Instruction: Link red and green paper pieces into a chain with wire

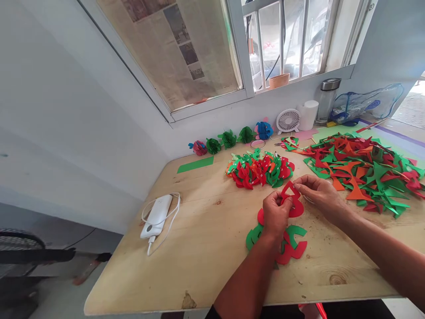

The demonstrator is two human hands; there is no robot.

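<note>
Red paper cutout [297, 210] pinched in both hands [276, 212] [317, 195], printed window sheet [199, 44] illegible

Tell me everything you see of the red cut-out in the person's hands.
The red cut-out looks like thin paper or foam, angular at the top around an opening, rounded lower down. The left hand grips it from the left, thumb across its front; fingertips of the right hand meet its upper right edge. It is held over the table, partly hidden.
</note>
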